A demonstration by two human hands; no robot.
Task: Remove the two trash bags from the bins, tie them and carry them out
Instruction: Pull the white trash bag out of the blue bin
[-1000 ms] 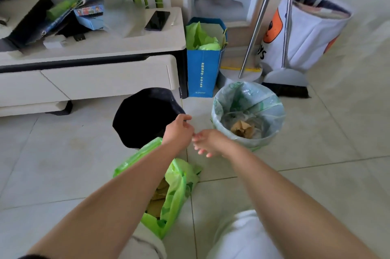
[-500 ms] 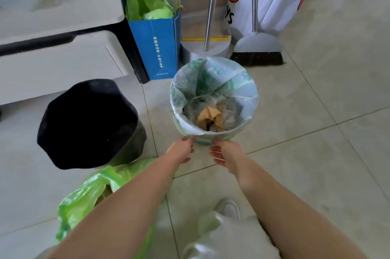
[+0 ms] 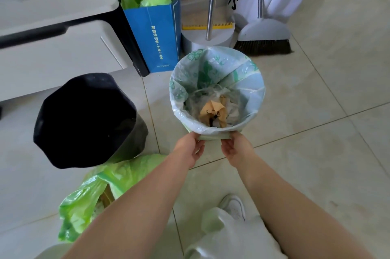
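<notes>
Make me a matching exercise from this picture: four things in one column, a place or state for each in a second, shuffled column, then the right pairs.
Things:
1. black bin
2. green trash bag
3. white-lined bin
4. blue paper bag

Places or states:
A. lying on the floor, already out of its bin
B. its liner's near rim touched by the left hand and right hand
C. standing against the cabinet, stuffed with green plastic
D. standing without a liner

Pairs: 1-D, 2-A, 3-B, 4-C

Green bag (image 3: 88, 201) partly behind left arm; broom (image 3: 263, 33) handle cut off
</notes>
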